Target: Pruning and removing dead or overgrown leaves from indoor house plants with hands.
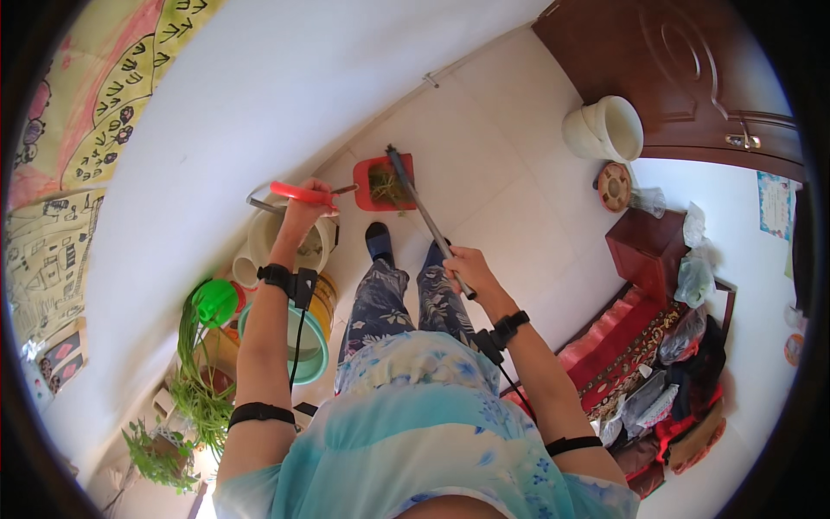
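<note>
My left hand (310,200) is closed round the red end of a long-handled dustpan's handle (299,192). The handle leads to the red dustpan (367,188) on the tiled floor, which holds green and yellowish plant scraps (388,185). My right hand (468,267) grips the grey stick of a broom (425,214). Its narrow dark head (391,152) lies over the pan's right part, and its bristles are hard to make out. Both feet, in dark slippers (379,240), stand just below the dustpan.
Left, along the white wall, stand a cream bucket (259,237), a turquoise basin (321,363), a green round container (216,303) and potted plants (159,454). Right are a white bucket (619,130) by a brown door (648,58), a dark red cabinet (639,250) and a red-covered seat (606,350) with bags.
</note>
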Motion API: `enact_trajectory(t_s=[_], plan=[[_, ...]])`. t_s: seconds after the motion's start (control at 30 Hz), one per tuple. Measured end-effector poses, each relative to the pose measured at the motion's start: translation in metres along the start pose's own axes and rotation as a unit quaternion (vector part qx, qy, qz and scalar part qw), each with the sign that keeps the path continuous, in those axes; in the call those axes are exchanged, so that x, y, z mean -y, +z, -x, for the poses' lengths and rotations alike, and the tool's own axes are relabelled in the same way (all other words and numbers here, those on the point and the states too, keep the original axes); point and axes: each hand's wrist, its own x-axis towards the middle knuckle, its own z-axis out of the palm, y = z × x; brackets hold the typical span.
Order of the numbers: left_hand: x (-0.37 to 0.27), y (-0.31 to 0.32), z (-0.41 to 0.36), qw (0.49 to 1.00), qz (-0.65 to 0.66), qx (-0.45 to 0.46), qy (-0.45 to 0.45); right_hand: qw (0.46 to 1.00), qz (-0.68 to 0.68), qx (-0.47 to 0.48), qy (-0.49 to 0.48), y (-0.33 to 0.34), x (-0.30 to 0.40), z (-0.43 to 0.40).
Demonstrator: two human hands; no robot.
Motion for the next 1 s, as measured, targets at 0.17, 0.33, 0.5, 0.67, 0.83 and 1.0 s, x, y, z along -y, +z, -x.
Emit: enact_trajectory(t_s=[0.17,0.33,0.5,0.67,0.83,1.0], plan=[[-0.013,-0.013,-0.014,1.0,0.007,0.008,0.0,0.999,-0.04,-0.028,0.006,-0.003,0.018,0.046],[-0.026,-0.032,-0.033,0.999,-0.024,0.043,-0.021,0.999,-0.039,-0.031,0.0,-0.011,0.034,0.052],[-0.023,-0.048,-0.042,0.999,-0.017,0.028,-0.014,0.995,-0.068,-0.071,0.005,-0.003,0.049,0.038],[-0.015,-0.042,-0.03,0.999,-0.001,-0.023,-0.026,0.996,0.0,-0.08,-0.025,0.005,0.034,-0.005],[-0.012,-0.035,-0.022,0.998,0.013,-0.045,-0.029,0.999,0.001,-0.037,0.019,0.012,0.034,0.022],[-0.022,-0.031,-0.021,0.999,-0.005,-0.04,-0.035,0.997,-0.029,-0.05,0.056,-0.003,0.023,0.075]])
